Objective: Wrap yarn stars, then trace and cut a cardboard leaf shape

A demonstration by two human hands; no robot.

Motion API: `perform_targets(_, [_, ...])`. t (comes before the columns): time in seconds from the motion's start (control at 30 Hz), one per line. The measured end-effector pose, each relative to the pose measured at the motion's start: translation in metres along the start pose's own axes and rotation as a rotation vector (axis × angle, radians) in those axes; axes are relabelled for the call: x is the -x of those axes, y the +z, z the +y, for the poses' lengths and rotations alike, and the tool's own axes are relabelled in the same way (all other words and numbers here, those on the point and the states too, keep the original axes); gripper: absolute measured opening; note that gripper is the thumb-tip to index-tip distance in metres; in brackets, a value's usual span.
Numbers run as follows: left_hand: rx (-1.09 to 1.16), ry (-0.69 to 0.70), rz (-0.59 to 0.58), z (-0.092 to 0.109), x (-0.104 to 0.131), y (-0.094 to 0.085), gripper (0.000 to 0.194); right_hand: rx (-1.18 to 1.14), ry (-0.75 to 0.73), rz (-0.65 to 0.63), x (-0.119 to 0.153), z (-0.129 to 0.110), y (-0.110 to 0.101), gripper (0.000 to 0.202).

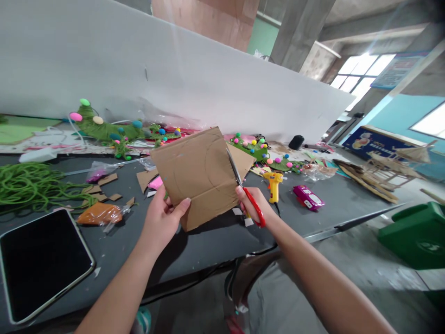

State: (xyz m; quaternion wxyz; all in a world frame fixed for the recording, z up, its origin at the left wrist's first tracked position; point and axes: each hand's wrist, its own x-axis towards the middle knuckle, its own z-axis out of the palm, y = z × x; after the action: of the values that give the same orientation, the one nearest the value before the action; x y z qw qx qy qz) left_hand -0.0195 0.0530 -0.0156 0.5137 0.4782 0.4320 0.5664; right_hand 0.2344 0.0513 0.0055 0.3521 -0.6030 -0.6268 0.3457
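A brown piece of cardboard (198,171) is held up, tilted, over the dark table, with a faint curved line drawn on it. My left hand (165,211) grips its lower left edge, thumb on the near face and fingers behind. In my right hand (255,202) is a pair of scissors (256,208) with red handles. Their blades point up and lie along the cardboard's right edge; whether they bite into it I cannot tell. Behind the cardboard's right side another cardboard piece (242,160) shows.
A yellow glue gun (274,185) and a purple packet (308,198) lie at right. Green cord (31,188), a tablet (45,264), an orange packet (100,213) and cardboard scraps occupy the left. Green pieces with pompoms (107,127) line the back by a white panel (208,79). A green bin (417,234) stands right.
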Motion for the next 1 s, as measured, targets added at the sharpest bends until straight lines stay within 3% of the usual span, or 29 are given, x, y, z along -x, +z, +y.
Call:
perform_targets(0.27, [0.031, -0.012, 0.011, -0.001, -0.001, -0.004, 0.07, -0.019, 0.029, 0.044, -0.001, -0.002, 0.013, 0.072])
perform_targets(0.6, [-0.002, -0.04, -0.068, -0.003, 0.004, 0.001, 0.078, 0.009, 0.013, -0.017, -0.001, -0.007, 0.0, 0.078])
perform_targets(0.83, [-0.027, -0.019, -0.071, 0.001, 0.004, -0.001, 0.077, 0.006, 0.043, 0.062, -0.004, -0.003, 0.007, 0.069])
perform_targets(1.0, [-0.005, -0.031, -0.078, -0.001, 0.003, -0.001, 0.078, -0.008, 0.046, 0.045, -0.004, -0.002, 0.008, 0.07])
